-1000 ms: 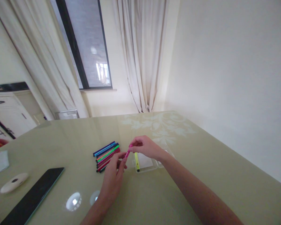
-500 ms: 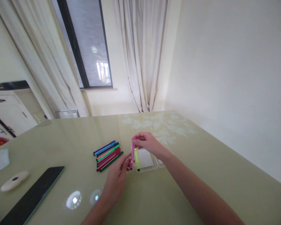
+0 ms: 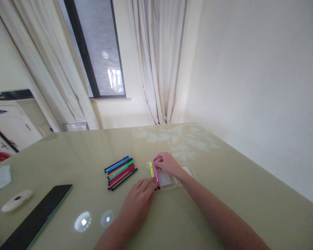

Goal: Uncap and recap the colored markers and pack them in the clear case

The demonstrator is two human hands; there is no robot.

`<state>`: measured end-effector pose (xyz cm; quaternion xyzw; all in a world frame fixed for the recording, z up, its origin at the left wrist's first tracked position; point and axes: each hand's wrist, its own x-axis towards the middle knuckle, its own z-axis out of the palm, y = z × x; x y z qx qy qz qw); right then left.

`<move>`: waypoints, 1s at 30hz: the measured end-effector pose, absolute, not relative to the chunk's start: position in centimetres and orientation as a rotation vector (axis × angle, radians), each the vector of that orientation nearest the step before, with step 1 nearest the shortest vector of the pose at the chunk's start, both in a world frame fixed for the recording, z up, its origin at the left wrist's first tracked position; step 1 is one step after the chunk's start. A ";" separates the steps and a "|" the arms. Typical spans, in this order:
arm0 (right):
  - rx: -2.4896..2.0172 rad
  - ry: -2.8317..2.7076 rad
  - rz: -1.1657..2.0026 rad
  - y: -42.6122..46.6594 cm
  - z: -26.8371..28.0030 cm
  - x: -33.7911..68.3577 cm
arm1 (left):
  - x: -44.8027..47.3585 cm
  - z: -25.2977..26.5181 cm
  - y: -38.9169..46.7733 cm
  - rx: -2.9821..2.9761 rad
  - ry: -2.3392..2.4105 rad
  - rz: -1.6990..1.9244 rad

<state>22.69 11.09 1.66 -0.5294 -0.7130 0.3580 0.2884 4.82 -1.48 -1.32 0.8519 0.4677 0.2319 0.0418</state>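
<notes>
A pink marker [image 3: 156, 175] lies slanted in the clear plastic case [image 3: 169, 188], beside a yellow marker [image 3: 151, 169]. With its thumb and fingers closed, my right hand [image 3: 168, 164] grips the upper end of the pink marker. My left hand [image 3: 139, 198] has its fingertips on the lower end of that same marker, partly covering the bottom of the yellow one. A white insert [image 3: 165, 178] shows in the case to the right of the markers. Left of my hands, several coloured markers [image 3: 121, 173] lie side by side on the table.
The glossy table [image 3: 198, 215] reaches to the wall and curtains. On its left are a black tablet-like slab [image 3: 38, 218], a white oval object [image 3: 17, 201] and a pale folded cloth or tissue [image 3: 0, 178]. The case's other half [image 3: 189, 171] lies partly behind my right forearm.
The pink marker has moved right, from left of the yellow marker to its right side, and down into the case. Both hands have shifted right with it.
</notes>
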 end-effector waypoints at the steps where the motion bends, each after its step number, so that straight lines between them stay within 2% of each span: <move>1: -1.443 -1.938 0.859 11.0 1.7 22.6 | 4.8 -1.3 -1.5 2.626 1.429 0.702; 5: -1.493 -2.118 0.623 10.7 1.9 22.5 | 5.1 -1.6 -1.8 2.669 1.466 0.679; 11: -1.537 -2.206 0.552 10.5 2.5 22.7 | 4.8 -1.6 -1.3 2.649 1.481 0.727; 15: -1.512 -2.180 0.549 10.7 3.7 23.5 | 2.6 -0.7 -0.4 2.445 1.933 0.847; 19: -1.420 -2.144 0.610 11.0 4.9 24.1 | 0.6 -0.1 -0.1 2.314 2.280 0.731; 24: -1.313 -2.193 0.688 10.3 5.7 23.8 | 0.6 -0.5 0.0 2.256 2.143 0.742; 27: -1.243 -2.241 0.753 9.6 5.8 23.1 | 1.2 -0.5 0.3 2.093 1.977 0.962; 30: -1.138 -2.188 0.962 8.8 5.7 22.2 | 2.1 0.0 0.2 1.860 1.713 1.169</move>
